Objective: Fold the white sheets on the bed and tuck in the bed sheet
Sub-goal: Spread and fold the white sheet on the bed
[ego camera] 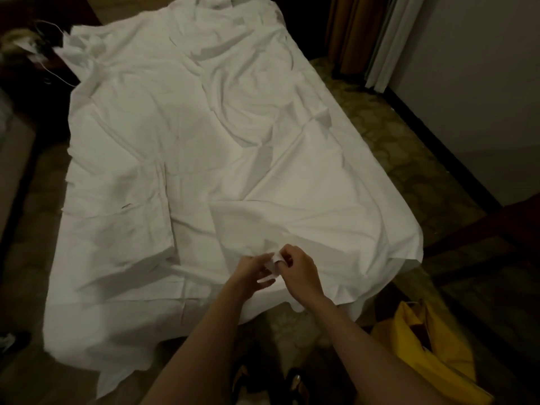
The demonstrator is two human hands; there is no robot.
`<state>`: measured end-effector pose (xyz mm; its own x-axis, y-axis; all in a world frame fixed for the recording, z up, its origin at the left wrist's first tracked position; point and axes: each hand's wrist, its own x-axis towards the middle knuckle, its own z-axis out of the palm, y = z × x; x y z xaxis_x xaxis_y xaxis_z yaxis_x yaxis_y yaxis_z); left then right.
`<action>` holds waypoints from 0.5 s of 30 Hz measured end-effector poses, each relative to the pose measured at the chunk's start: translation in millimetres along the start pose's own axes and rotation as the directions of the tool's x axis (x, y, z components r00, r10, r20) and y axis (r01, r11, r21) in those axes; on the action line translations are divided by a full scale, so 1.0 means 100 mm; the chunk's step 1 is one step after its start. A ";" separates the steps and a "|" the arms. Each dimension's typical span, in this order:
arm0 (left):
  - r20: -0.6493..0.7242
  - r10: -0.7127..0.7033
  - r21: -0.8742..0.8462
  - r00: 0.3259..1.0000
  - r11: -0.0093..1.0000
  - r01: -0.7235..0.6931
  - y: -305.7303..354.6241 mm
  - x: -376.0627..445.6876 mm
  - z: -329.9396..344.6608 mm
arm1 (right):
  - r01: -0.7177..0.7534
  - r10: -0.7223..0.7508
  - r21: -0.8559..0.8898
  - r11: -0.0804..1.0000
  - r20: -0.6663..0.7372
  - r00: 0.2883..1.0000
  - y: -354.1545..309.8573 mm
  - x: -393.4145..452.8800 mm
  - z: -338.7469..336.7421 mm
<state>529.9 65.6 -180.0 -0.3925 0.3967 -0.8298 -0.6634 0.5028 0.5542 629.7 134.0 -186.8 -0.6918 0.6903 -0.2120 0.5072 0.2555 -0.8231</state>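
Observation:
A large white sheet (204, 135) lies spread and wrinkled over the whole bed, its edges hanging over the near end and both sides. A folded white sheet (117, 226) lies flat on the bed's near left part. At the near edge of the bed my two hands meet over a bunched corner of the white sheet (273, 263). My right hand (298, 273) pinches that corner with curled fingers. My left hand (252, 274) holds the same fabric from the left, its fingers underneath.
A yellow bag (429, 346) lies on the patterned carpet at the near right. A dark nightstand with cables (38, 54) stands at the far left. Curtains (359, 33) and a wall close off the right side. Dark shoes (295, 384) show below.

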 end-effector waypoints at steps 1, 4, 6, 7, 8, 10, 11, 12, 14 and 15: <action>-0.047 0.028 -0.023 0.998 0.999 -0.029 -0.03 -0.01 0.00 | -0.006 0.006 -0.027 1.000 0.007 1.000 0.03 -0.03 -0.01; -0.131 0.101 -0.053 0.986 0.993 -0.109 -0.01 -0.07 -0.06 | -0.041 0.047 -0.120 0.992 0.051 0.998 0.14 -0.09 -0.06; -0.119 0.125 -0.079 0.985 0.988 -0.135 0.09 -0.16 -0.11 | -0.055 0.070 -0.203 0.978 0.067 0.995 0.21 -0.13 -0.07; -0.112 0.133 -0.108 0.985 0.984 -0.145 0.16 -0.21 -0.15 | -0.059 0.080 -0.257 0.965 0.075 0.994 0.24 -0.15 -0.07; -0.106 0.150 -0.134 0.983 0.977 -0.163 0.25 -0.26 -0.17 | -0.061 0.094 -0.312 0.948 0.090 0.992 0.26 -0.17 -0.07; -0.122 0.200 -0.172 0.972 0.960 -0.219 0.43 -0.33 -0.24 | -0.081 0.137 -0.403 0.912 0.112 0.984 0.27 -0.19 -0.09; -0.131 0.233 -0.195 0.964 0.947 -0.256 0.51 -0.37 -0.25 | -0.100 0.163 -0.440 0.893 0.109 0.981 0.26 -0.19 -0.11; -0.140 0.270 -0.217 0.953 0.930 -0.295 0.58 -0.38 -0.28 | -0.126 0.189 -0.465 0.876 0.092 0.978 0.25 -0.17 -0.14; -0.146 0.421 -0.124 0.895 0.890 -0.439 0.72 -0.43 -0.28 | -0.191 0.240 -0.474 0.859 0.044 0.970 0.22 -0.12 -0.22; -0.122 0.485 -0.061 0.866 0.867 -0.495 0.78 -0.49 -0.26 | -0.218 0.257 -0.469 0.856 0.021 0.966 0.19 -0.08 -0.27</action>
<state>480.5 65.5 -98.1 -0.7397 0.4935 -0.4575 -0.4197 0.1932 0.8869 659.0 151.9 -186.7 -0.5486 0.7183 -0.4279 0.8259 0.3858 -0.4112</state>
